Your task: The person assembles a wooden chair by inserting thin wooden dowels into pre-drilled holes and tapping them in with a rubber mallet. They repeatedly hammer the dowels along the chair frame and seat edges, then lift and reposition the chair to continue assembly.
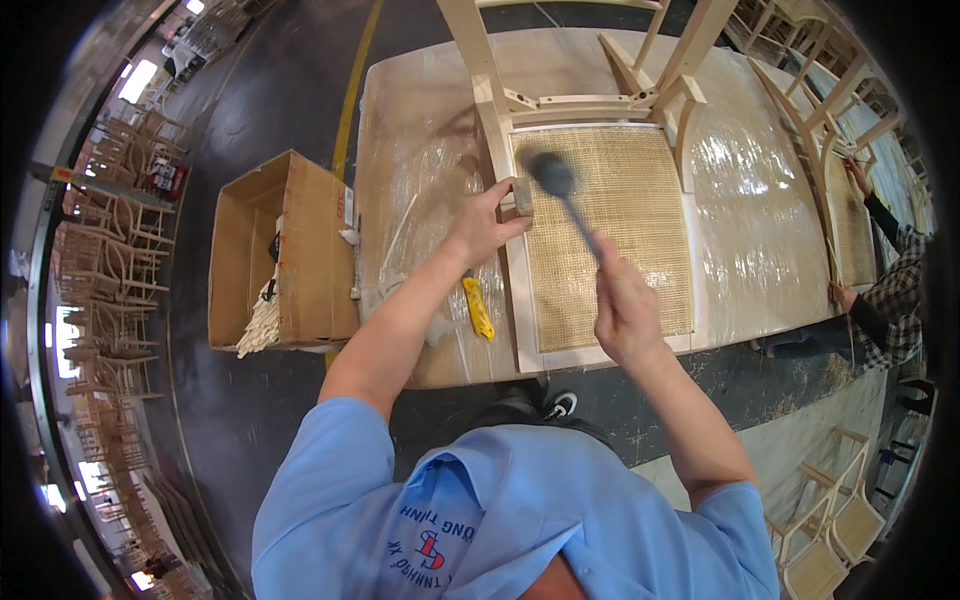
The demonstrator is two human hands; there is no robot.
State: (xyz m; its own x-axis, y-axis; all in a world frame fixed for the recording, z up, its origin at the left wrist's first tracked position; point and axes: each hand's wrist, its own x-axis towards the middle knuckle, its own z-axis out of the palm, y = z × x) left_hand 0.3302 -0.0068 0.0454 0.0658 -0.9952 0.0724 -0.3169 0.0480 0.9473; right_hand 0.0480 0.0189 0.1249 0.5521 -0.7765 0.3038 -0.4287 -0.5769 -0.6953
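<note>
A pale wooden chair [492, 118] lies on the plastic-wrapped table [755, 215], its woven cane panel [615, 240] facing up inside a light frame. My left hand [484, 224] pinches a small greyish block [522, 197] on the panel's left edge, near its upper corner. In my right hand [630, 308] is a mallet [552, 174] gripped by its handle. The dark round head, blurred by motion, hangs over the cane just right of the block. A yellow-handled cutter [477, 307] lies left of the chair, below my left wrist.
An open cardboard box [318, 250] with pale strips hanging from it stands left of the table. At the right, another person's hand [845, 297] touches a second cane-panelled chair [848, 235]. Chairs [830, 515] stand at lower right; many more line the far left.
</note>
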